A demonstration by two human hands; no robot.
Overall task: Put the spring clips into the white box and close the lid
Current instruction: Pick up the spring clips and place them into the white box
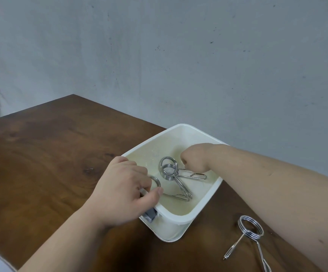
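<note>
The white box (208, 199) stands open on the wooden table, near the right. One steel spring clip (169, 167) lies inside it, its handles pointing toward me and to the right. My right hand (195, 159) is curled inside the box, right over that clip's far handle; its fingers are hidden. My left hand (127, 185) is at the box's left rim, thumb and fingers pinched on a second spring clip (156, 182) whose ring and one handle show inside the box. A third spring clip (250, 230) lies on the table, right of the box. No lid is visible.
The brown wooden table (51, 163) stretches to the left and ends at a grey wall (159, 55). A small grey piece (150, 214) shows at the box's near-left corner under my left hand. My right forearm (277, 193) crosses above the third clip.
</note>
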